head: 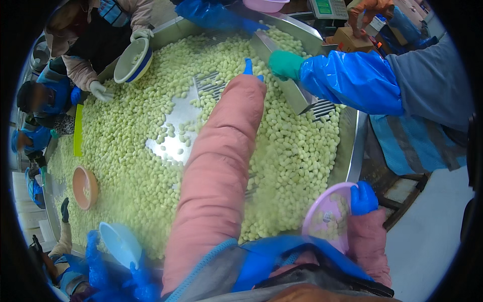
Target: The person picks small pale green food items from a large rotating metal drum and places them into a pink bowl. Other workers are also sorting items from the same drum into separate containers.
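Note:
My left arm, in a pink padded sleeve, reaches far across a metal sorting table (349, 143) covered with pale green oval pieces of produce (298, 151). At its end my left hand (248, 67), in a blue glove, is over the pieces. One finger points outward; the sleeve hides most of the hand, and I cannot tell whether it holds anything. Low on the right, my right hand (364, 198), also blue-gloved, grips the rim of a pink-purple plastic basin (307, 217). Some green pieces lie inside this tilted basin.
On my right, a co-worker's green-gloved hand (285, 65) holds a metal scoop (281, 85) among the pieces. Other people hold a white bowl (117, 70) and a light-blue basin (122, 243). An orange bowl (83, 188) and a yellow-green basket (78, 130) stand at left.

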`<control>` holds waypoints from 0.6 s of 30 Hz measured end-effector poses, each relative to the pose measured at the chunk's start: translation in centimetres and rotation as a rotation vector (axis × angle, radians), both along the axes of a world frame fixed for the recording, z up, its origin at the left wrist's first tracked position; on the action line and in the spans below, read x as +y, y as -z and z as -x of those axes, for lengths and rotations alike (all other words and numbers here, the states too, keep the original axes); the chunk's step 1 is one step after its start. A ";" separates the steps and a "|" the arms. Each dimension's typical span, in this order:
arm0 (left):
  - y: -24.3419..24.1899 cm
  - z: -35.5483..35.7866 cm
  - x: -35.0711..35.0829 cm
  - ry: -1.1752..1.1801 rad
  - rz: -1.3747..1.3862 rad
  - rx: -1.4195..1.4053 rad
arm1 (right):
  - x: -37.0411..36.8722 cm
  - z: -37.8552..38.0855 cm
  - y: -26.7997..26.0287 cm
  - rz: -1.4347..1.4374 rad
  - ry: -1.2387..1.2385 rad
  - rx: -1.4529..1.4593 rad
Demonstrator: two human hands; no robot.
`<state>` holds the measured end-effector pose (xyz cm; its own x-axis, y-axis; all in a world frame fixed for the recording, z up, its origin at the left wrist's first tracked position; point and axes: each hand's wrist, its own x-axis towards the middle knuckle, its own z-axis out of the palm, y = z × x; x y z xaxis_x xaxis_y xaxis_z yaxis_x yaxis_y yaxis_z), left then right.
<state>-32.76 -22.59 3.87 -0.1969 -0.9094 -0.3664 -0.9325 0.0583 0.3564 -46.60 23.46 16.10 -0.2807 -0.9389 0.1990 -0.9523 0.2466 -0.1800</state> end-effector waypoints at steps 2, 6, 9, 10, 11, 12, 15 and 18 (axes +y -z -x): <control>0.9 0.5 -1.0 0.033 0.003 -0.070 | 0.3 0.1 0.3 0.012 0.005 0.005; 3.0 0.9 -2.5 0.104 0.011 -0.123 | 0.4 0.2 0.8 -0.029 0.049 0.007; 4.2 1.0 -3.6 0.167 0.023 -0.113 | 0.4 0.0 1.5 -0.062 0.159 0.056; 4.5 1.1 -4.0 0.196 0.028 -0.109 | 0.7 0.2 1.8 -0.080 0.181 0.053; 4.8 1.2 -4.5 0.228 0.030 -0.111 | 1.2 0.6 2.3 -0.099 0.204 0.050; 4.9 1.0 -4.8 0.257 0.024 -0.117 | 1.1 0.7 2.3 -0.118 0.225 0.043; 4.6 1.0 -6.1 0.647 0.145 -0.535 | 0.1 0.1 0.9 -0.148 0.270 -0.103; 3.7 1.2 -6.4 0.521 0.066 -0.386 | 0.9 0.3 2.5 -0.107 0.360 -0.038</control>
<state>-33.94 -29.02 0.15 -0.4835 -0.7532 -0.4460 -0.8363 0.5479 -0.0186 -46.94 24.36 13.58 -0.6018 -0.7937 0.0883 -0.7943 0.5835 -0.1689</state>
